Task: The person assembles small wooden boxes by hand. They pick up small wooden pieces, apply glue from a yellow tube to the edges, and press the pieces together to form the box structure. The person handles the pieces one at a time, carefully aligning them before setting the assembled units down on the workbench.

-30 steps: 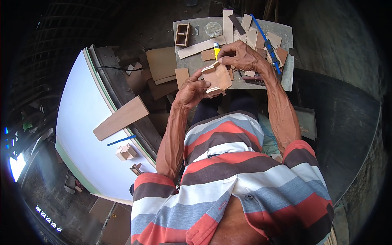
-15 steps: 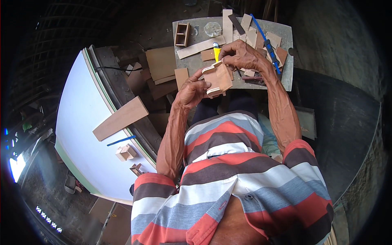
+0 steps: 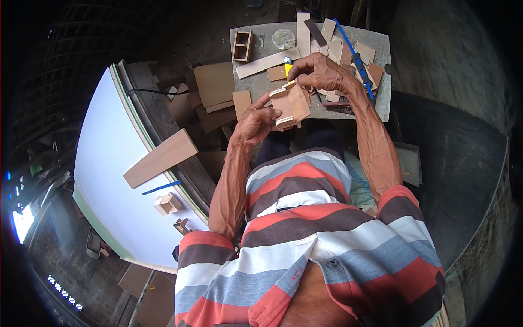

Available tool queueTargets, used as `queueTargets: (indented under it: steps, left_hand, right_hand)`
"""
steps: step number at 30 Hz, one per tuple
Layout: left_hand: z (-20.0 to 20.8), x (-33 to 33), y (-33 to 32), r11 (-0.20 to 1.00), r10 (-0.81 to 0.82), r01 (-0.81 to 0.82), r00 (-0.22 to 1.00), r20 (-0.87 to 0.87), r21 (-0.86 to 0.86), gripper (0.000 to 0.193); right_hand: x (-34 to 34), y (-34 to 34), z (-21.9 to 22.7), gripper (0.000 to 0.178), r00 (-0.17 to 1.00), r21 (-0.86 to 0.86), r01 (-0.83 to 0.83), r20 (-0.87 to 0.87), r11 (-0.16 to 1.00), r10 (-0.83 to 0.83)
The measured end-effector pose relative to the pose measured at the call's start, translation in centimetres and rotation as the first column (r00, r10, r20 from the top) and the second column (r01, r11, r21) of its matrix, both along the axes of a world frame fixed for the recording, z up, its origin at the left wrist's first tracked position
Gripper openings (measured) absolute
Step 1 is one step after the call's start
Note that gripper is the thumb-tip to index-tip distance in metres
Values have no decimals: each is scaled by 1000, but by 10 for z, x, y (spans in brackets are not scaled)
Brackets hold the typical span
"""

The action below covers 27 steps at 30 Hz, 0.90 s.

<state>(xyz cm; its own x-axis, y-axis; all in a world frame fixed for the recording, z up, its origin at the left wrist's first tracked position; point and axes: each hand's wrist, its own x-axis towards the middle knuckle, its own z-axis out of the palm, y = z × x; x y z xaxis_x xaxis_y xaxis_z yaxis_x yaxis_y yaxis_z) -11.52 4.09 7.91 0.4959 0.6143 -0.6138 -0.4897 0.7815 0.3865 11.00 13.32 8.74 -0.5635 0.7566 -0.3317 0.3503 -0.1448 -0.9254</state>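
Note:
My left hand (image 3: 258, 119) grips a small plywood piece (image 3: 291, 106) by its left side, thumb on its face. Pale raised strips line two of the piece's edges. At its upper edge, my right hand (image 3: 321, 73) is closed with thumb and finger pinched together; whether something small is between them is hidden. Just beyond the fingers, a yellow utility knife (image 3: 288, 66) lies on the worktable (image 3: 250, 83), partly covered by the right hand.
Thin wood pieces (image 3: 338, 50) and a blue hacksaw-like tool (image 3: 360, 65) crowd the table's right side. A small wooden frame (image 3: 242, 46) and a clear round dish (image 3: 283, 39) stand at the back. Left is a white board (image 3: 117, 180) bearing a plank (image 3: 160, 158) and small wooden boxes (image 3: 168, 203).
My right fingers have shifted very slightly to the left along the plywood piece's upper edge. The left hand and the piece have stayed almost still.

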Motion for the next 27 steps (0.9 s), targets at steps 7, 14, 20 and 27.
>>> queueTargets:
  steps: [7,14,20,27]
  left_hand:
    - [-1,0,0,1000,8,-8,1000,-7,-6,62]
    - [-2,2,-1,1000,3,-3,1000,-11,-8,60]
    - [-2,2,-2,1000,2,-2,1000,2,8,60]
    - [-8,1,-6,1000,11,-11,1000,9,-4,59]
  right_hand:
    - [-1,2,8,24,996,5,-47,71,999,47]
    - [0,2,4,27,996,-7,-50,67,999,51]
    - [0,1,1,28,996,25,-62,73,998,60]
    - [0,-2,1,28,993,28,-61,98,998,58]
